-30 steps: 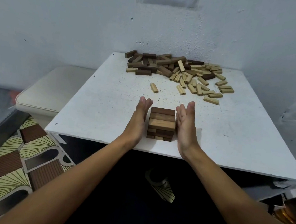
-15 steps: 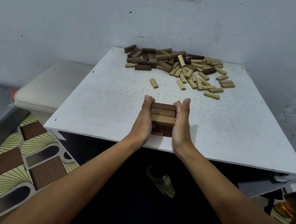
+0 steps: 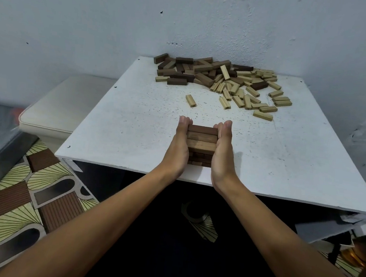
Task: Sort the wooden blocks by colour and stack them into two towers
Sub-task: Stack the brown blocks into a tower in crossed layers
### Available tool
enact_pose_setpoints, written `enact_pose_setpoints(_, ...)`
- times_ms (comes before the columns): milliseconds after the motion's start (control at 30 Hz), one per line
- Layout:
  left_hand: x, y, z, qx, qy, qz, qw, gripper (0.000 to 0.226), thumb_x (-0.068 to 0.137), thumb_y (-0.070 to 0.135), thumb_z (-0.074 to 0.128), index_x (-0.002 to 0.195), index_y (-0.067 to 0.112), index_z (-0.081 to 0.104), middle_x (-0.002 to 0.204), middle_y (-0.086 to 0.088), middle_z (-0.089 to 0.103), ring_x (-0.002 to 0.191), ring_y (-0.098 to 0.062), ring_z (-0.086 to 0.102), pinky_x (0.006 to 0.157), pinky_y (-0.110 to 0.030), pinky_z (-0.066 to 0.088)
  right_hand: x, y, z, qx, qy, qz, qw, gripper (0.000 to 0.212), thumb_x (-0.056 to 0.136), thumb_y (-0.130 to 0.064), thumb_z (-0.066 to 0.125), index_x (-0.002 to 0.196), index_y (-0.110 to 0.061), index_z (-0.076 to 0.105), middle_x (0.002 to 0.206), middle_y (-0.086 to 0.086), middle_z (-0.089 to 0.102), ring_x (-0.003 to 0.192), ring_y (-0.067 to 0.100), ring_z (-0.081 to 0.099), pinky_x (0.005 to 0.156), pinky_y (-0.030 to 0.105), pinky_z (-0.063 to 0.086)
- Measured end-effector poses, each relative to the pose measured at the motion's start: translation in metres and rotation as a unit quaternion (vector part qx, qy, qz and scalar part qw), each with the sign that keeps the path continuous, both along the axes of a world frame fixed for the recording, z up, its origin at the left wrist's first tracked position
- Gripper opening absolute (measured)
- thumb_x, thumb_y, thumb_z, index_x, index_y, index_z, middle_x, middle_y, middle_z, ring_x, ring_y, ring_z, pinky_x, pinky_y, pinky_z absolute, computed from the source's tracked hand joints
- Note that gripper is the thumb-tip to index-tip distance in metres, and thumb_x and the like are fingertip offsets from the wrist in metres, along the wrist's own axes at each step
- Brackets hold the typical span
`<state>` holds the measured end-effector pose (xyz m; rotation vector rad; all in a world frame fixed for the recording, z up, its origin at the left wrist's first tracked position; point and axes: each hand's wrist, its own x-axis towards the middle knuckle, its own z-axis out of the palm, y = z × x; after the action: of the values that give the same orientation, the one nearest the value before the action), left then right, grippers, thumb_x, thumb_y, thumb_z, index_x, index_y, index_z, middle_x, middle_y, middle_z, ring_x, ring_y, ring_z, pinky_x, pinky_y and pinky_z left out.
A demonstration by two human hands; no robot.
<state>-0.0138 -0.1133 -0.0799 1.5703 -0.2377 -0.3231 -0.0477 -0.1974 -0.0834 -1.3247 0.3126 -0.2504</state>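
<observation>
Pressing flat-palmed with straight fingers, the left hand [image 3: 177,148] and right hand [image 3: 222,154] flank the short dark-brown wooden block tower [image 3: 201,143] near the white bench [image 3: 120,132] front edge; unsorted blocks [image 3: 218,81] lie well beyond both hands.

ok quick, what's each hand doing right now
Left hand: open, flat fingers pressing the left side of the dark block tower.
Right hand: open, flat fingers pressing the tower's right side.
</observation>
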Motion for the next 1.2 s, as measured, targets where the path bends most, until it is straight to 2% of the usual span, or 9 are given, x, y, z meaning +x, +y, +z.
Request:
enact_pose_setpoints(167,0.002,0.000,-0.003,-0.003,0.001,0.000,1.000,0.042,0.100,0.056,0.008,0.092,0.042,0.047,0.100,0.023,0.054,0.097,0.007,0.053,0.095,-0.024,0.039,0.000,0.000,-0.001,-0.022,-0.006,-0.015,1.000,0.037,0.100,-0.054,0.019,0.091,-0.039,0.051,0.096,-0.021,0.064,0.094,-0.006,0.061,0.093,0.022,0.047)
enact_pose_setpoints(267,0.003,0.001,-0.005,-0.005,0.005,-0.001,1.000,0.043,0.099,0.057,0.007,0.097,0.042,0.047,0.104,0.022,0.054,0.102,0.005,0.053,0.100,-0.027,0.038,0.000,0.000,-0.002,-0.022,-0.001,-0.011,1.000,0.042,0.094,-0.061,0.021,0.096,-0.036,0.054,0.107,-0.008,0.067,0.106,0.006,0.063,0.105,0.034,0.044)
enact_pose_setpoints(467,0.005,0.001,-0.008,-0.012,0.015,0.008,1.000,0.045,0.098,0.061,0.008,0.106,0.041,0.048,0.114,0.015,0.056,0.112,-0.003,0.053,0.109,-0.034,0.038,0.001,-0.001,-0.004,-0.012,-0.004,-0.030,0.999,0.039,0.102,-0.050,0.018,0.101,-0.036,0.054,0.081,-0.029,0.063,0.082,-0.013,0.061,0.088,0.018,0.044)
enact_pose_setpoints(600,0.008,0.003,-0.013,-0.039,0.032,0.008,0.999,0.065,0.097,0.064,0.007,0.141,0.031,0.040,0.143,0.013,0.044,0.134,-0.009,0.041,0.119,-0.039,0.025,0.003,-0.006,-0.008,0.000,0.004,-0.033,0.999,0.055,0.099,-0.057,0.016,0.139,-0.028,0.041,0.116,-0.020,0.055,0.098,-0.007,0.055,0.094,0.021,0.040)
enact_pose_setpoints(700,0.015,0.007,-0.010,-0.055,0.034,0.018,0.998,0.071,0.097,0.060,0.006,0.152,0.020,0.027,0.157,0.006,0.030,0.145,-0.010,0.026,0.120,-0.032,0.017,0.005,-0.016,-0.006,0.013,0.015,-0.035,0.999,0.072,0.096,-0.060,0.015,0.152,-0.015,0.025,0.153,-0.004,0.035,0.134,0.007,0.040,0.103,0.023,0.029)
enact_pose_setpoints(833,0.036,0.022,-0.009,-0.001,0.010,0.023,1.000,0.070,0.096,0.061,0.012,0.150,0.022,0.033,0.156,0.005,0.034,0.145,-0.013,0.027,0.121,-0.039,0.017,0.009,-0.038,-0.002,0.006,0.022,-0.031,0.999,0.073,0.096,-0.060,0.019,0.153,-0.013,0.024,0.158,0.005,0.029,0.144,0.018,0.029,0.120,0.037,0.021)
enact_pose_setpoints(1000,0.069,0.034,-0.001,0.069,-0.035,-0.008,0.997,0.057,0.101,0.054,0.028,0.143,0.020,0.044,0.151,0.002,0.043,0.138,-0.014,0.038,0.118,-0.042,0.028,0.031,-0.070,0.008,-0.029,0.030,0.006,0.999,0.060,0.101,-0.046,0.033,0.150,-0.011,0.031,0.151,0.010,0.041,0.137,0.024,0.042,0.113,0.040,0.036)
enact_pose_setpoints(1100,0.091,0.032,0.007,0.138,-0.073,-0.025,0.987,0.065,0.089,0.063,0.040,0.142,0.024,0.046,0.150,0.003,0.043,0.137,-0.018,0.040,0.117,-0.047,0.029,0.051,-0.083,0.010,-0.086,0.042,0.040,0.995,0.056,0.101,-0.043,0.040,0.149,-0.015,0.034,0.150,0.009,0.042,0.136,0.024,0.043,0.112,0.041,0.037)
enact_pose_setpoints(1200,0.118,0.028,0.012,0.201,-0.144,-0.040,0.968,0.047,0.097,0.044,0.051,0.139,0.021,0.050,0.146,0.001,0.047,0.132,-0.019,0.045,0.111,-0.037,0.035,0.080,-0.093,0.012,-0.151,0.045,0.070,0.985,0.061,0.097,-0.044,0.048,0.150,-0.017,0.033,0.151,0.007,0.041,0.136,0.022,0.043,0.111,0.039,0.038)
